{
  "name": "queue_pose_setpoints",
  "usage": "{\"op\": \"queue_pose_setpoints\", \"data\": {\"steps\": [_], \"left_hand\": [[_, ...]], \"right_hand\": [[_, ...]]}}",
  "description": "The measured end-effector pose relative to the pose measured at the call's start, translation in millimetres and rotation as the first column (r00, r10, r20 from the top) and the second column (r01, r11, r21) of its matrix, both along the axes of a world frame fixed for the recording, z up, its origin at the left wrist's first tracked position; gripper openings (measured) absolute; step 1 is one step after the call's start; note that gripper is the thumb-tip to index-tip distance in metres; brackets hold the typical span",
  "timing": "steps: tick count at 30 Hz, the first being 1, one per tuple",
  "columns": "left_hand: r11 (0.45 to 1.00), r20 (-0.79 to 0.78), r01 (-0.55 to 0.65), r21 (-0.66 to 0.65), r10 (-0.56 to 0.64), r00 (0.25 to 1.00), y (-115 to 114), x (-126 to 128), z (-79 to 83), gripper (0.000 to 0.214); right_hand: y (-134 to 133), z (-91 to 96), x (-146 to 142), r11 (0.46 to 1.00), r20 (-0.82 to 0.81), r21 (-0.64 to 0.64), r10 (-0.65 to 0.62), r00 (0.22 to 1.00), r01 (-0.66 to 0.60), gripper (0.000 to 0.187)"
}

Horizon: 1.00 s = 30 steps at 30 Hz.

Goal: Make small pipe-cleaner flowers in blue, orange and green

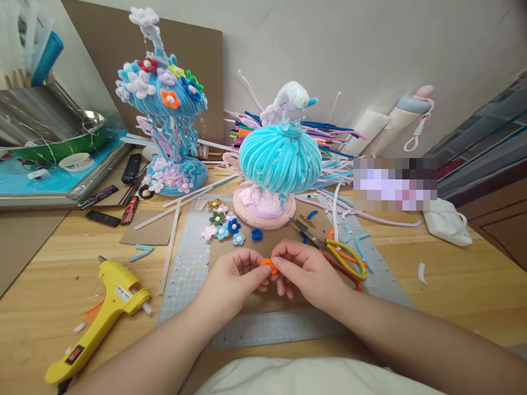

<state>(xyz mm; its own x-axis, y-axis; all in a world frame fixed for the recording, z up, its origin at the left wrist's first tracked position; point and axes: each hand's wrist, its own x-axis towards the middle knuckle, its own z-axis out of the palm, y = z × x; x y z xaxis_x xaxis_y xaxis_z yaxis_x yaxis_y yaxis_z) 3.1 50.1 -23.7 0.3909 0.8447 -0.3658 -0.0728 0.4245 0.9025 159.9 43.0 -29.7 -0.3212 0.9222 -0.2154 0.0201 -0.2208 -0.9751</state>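
Note:
Between my two hands is a small orange pipe-cleaner flower (268, 265), held above brown cardboard on a grey cutting mat (284, 328). My left hand (239, 277) pinches its left side with thumb and forefinger. On the other side, my right hand (307, 271) pinches it the same way. Just beyond my fingers lies a dark blue flower (257, 235), with a cluster of small flowers (222, 230) in several colours to its left. Scissors (346, 255) with yellow handles rest to the right of my right hand. Behind stands a turquoise pipe-cleaner jellyfish lamp (280, 159) on a pink base (263, 214).
A yellow glue gun (111, 307) lies at the left. A finished-looking blue jellyfish lamp (162, 99) covered in flowers stands at the back left. Pipe cleaners (341, 164) are heaped behind the turquoise one. A white pouch (447, 222) sits at the right.

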Motion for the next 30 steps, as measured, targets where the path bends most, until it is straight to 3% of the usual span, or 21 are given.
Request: {"op": "queue_pose_setpoints", "data": {"steps": [5, 10, 14, 19, 21, 26, 30], "left_hand": [[0.994, 0.115, 0.040, -0.102, -0.028, 0.993, -0.3, -5.8, -1.7, 0.019], [0.968, 0.307, 0.181, -0.176, -0.120, 0.944, 0.5, -10.2, 3.2, 0.013], [0.959, 0.336, 0.190, -0.209, -0.112, 0.935, 1.6, -10.0, 5.7, 0.013], [0.972, 0.239, 0.145, -0.187, -0.098, 0.966, 0.4, -8.5, 4.5, 0.015], [0.978, 0.188, 0.140, -0.153, -0.110, 0.976, 0.2, -8.0, 4.2, 0.016], [0.974, 0.107, 0.151, -0.171, -0.134, 0.985, -0.1, -6.9, 3.8, 0.019], [0.982, 0.104, 0.116, -0.151, -0.101, 0.989, -1.3, -6.3, 2.1, 0.018]], "right_hand": [[2.3, 4.3, 5.0, 0.997, 0.028, 0.048, 0.056, 0.998, -0.058, 0.005], [3.8, 6.4, 14.0, 0.978, -0.046, 0.074, 0.198, 0.979, -0.194, 0.009], [0.6, 6.0, 16.7, 0.937, 0.093, 0.285, 0.183, 0.979, -0.203, 0.008], [-0.4, 8.7, 17.4, 0.754, 0.375, 0.599, 0.035, 0.927, -0.271, 0.012], [1.2, 8.7, 19.4, 0.682, 0.465, 0.644, 0.012, 0.885, -0.347, 0.011], [4.5, 3.1, 26.7, 0.446, 0.648, 0.699, -0.064, 0.759, -0.560, 0.014], [3.7, -1.7, 28.4, 0.397, 0.664, 0.718, -0.143, 0.734, -0.572, 0.011]]}}
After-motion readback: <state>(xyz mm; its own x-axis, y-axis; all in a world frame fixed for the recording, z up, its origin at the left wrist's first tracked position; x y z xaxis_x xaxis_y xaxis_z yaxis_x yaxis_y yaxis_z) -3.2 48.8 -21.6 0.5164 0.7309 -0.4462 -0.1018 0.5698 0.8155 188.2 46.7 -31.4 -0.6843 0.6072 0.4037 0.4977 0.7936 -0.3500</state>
